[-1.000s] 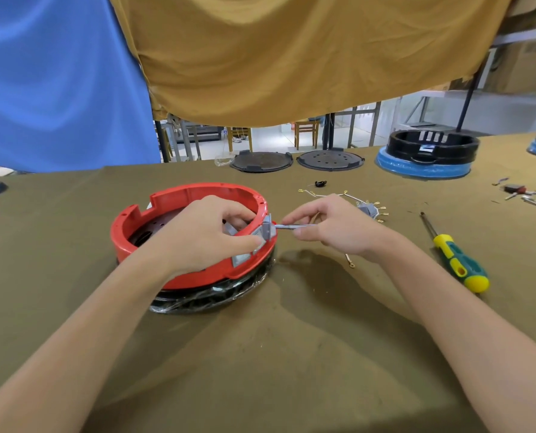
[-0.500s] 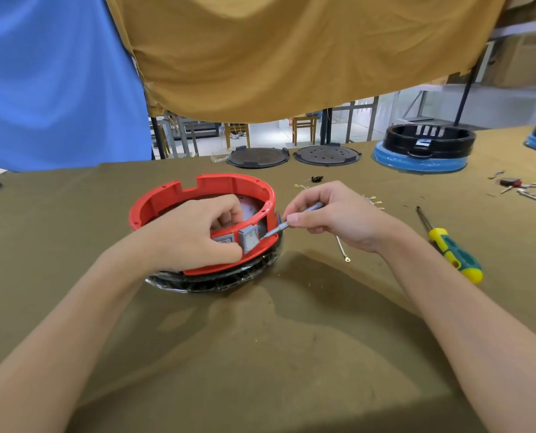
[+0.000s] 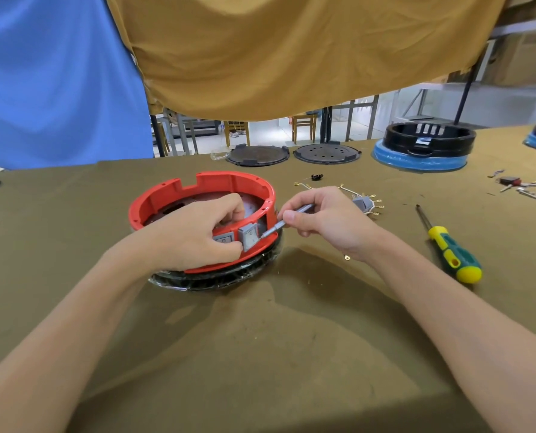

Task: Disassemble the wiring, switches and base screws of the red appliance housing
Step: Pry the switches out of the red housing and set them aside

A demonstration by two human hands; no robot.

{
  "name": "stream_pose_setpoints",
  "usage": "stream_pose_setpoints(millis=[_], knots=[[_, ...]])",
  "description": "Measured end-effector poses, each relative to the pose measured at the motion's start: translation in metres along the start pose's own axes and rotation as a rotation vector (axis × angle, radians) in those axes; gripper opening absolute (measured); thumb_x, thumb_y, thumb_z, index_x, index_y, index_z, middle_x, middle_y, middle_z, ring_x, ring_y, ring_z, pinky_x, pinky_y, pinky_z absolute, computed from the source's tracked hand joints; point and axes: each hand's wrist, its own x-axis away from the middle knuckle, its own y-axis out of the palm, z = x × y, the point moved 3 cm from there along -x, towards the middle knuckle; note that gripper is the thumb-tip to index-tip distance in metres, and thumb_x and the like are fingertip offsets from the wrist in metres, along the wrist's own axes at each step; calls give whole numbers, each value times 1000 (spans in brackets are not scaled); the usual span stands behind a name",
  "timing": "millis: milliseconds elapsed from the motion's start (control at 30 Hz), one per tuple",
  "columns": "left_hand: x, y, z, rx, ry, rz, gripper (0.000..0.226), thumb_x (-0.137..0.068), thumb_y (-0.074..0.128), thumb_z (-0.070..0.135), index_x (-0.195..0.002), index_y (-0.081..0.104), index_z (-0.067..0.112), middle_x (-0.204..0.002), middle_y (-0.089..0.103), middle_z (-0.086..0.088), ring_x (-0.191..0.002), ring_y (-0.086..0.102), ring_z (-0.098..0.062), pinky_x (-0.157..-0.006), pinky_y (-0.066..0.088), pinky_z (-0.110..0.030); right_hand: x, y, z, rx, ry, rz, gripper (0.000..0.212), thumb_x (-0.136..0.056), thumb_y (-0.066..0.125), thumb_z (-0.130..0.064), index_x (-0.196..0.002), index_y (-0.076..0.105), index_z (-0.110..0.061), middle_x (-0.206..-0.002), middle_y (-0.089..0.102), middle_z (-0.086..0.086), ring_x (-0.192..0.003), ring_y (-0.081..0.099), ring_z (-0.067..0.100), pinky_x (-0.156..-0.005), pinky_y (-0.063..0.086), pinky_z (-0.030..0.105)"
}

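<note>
Here the tabletop [image 3: 260, 354] carries the red housing [image 3: 229, 182] near its middle, seated on a black base [image 3: 216, 281]. The left hand [image 3: 194, 235] grips the housing's near wall, likely to steady it, while the right hand [image 3: 326, 220] pinches a thin metal tool [image 3: 287, 221], its tip beside a grey switch [image 3: 249, 237], seemingly to pry it free.

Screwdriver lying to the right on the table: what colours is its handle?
The screwdriver handle is yellow and green, seen in the head view.

Mustard drape [image 3: 291, 51], wooden chairs [image 3: 304, 126] beyond.
</note>
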Motion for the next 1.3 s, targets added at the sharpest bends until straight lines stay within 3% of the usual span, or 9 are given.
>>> stream_pose_setpoints(millis=[200, 400, 933, 1167, 1300], knots=[[2, -2, 0, 18, -10, -34, 18, -86, 64, 25, -97, 51, 22, -92, 64, -5, -80, 60, -25, -77, 50, -50, -2, 9, 15, -284, 213, -97, 14, -96, 60, -2, -88, 72, -3, -71, 69, 3, -58, 55, 6, -56, 51, 15], [2, -2, -1, 25, -10, -62, 16, -88, 62, 22, -99, 50, 23, -92, 63, -4, -79, 59, -24, -77, 50, -51, -1, 13, 14, -316, 171, -130, 14, -97, 59, 0, -88, 70, -2, -72, 67, 4, -59, 57, 7, -59, 54, 18], [1, -2, -3, 58, -13, -55, 19, -87, 65, 22, -102, 55, 27, -96, 64, 2, -86, 62, -21, -79, 51, -48, -6, 20, 15, -409, 323, -259, 18, -100, 55, -9, -87, 66, -5, -65, 60, 3, -52, 48, 6, -48, 45, 14], [2, -2, -7, 69, -25, -21, 18, -86, 67, 27, -102, 58, 29, -95, 65, 8, -87, 62, -15, -83, 52, -42, 0, -16, -6, -216, 158, -78, 15, -97, 62, -14, -92, 75, -8, -68, 59, 0, -56, 48, 9, -52, 44, 19], [0, -1, -7, 28, -33, 17, 14, -88, 65, 32, -100, 58, 32, -89, 67, 10, -81, 63, -12, -77, 53, -40, 1, -13, -12, -641, 145, 53, 23, -99, 53, -9, -108, 73, -5, -73, 60, -1, -64, 52, 9, -59, 49, 21]])
